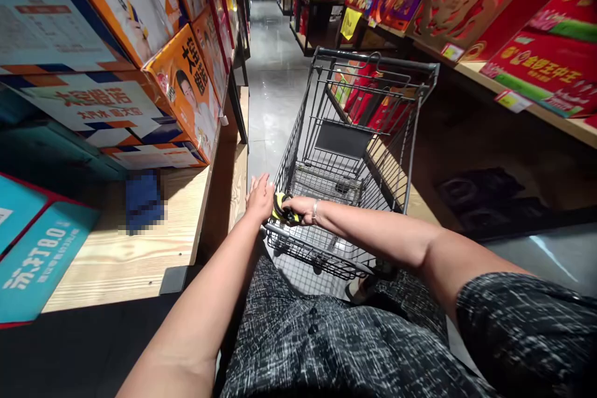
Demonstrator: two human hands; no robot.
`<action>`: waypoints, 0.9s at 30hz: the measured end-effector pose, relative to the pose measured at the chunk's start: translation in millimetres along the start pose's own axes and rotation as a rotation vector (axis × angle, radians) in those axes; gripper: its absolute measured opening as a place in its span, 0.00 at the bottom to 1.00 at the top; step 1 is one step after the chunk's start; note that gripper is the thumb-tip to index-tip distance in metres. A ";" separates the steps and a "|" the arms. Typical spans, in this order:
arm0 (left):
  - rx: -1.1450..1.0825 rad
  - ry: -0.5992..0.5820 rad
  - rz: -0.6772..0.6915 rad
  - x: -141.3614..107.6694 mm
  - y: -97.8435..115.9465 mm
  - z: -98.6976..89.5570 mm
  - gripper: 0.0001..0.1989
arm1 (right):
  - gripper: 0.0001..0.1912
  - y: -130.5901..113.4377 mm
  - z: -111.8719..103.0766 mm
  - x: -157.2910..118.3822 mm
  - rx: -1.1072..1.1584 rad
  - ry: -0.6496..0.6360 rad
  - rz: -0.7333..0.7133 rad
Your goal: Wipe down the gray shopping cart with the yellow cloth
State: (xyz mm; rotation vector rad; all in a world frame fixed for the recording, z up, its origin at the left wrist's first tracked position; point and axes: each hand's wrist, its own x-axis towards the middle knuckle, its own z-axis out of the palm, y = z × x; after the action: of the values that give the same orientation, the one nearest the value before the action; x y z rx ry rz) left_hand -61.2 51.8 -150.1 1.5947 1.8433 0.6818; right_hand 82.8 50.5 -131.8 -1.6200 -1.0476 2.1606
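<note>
A black wire shopping cart (345,140) stands in front of me, with its near left corner by both hands. My right hand (299,208), with a bracelet at its wrist, is closed around a yellow-and-black object (280,206) at that corner. What this object is, I cannot make out, nor whether it is fixed to the cart. Just left of it is my left hand (260,196), its fingers stretched forward and apart. The left hand's edge is close to the object; whether they touch is unclear.
Orange boxes (186,90) are stacked on a wooden shelf (181,224) at left, near a teal box (41,255) and a blurred blue item (143,201). Red gift boxes (536,71) line the right shelf. A grey-floored aisle (268,74) runs ahead between the shelves.
</note>
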 end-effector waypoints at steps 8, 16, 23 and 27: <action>-0.115 -0.090 -0.009 0.9 -5.6 0.1 0.29 | 0.25 38.0 -12.4 18.2 -0.264 0.177 -0.207; -0.388 -0.220 -0.066 -16.3 -2.2 7.7 0.24 | 0.30 -47.1 -39.8 49.0 0.160 0.613 -0.527; -0.407 -0.239 -0.165 -40.0 3.8 15.1 0.18 | 0.36 -62.6 -10.8 64.2 -0.257 0.844 -0.345; -0.496 -0.236 -0.096 -43.4 4.7 33.6 0.18 | 0.34 -60.5 -22.1 59.5 -0.324 0.783 -0.380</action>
State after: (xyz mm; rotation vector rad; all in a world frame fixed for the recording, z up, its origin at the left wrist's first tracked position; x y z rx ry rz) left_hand -29.4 9.5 -165.2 1.1968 1.4289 0.7941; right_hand 68.7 136.9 -137.9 -1.9416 -1.3102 0.9959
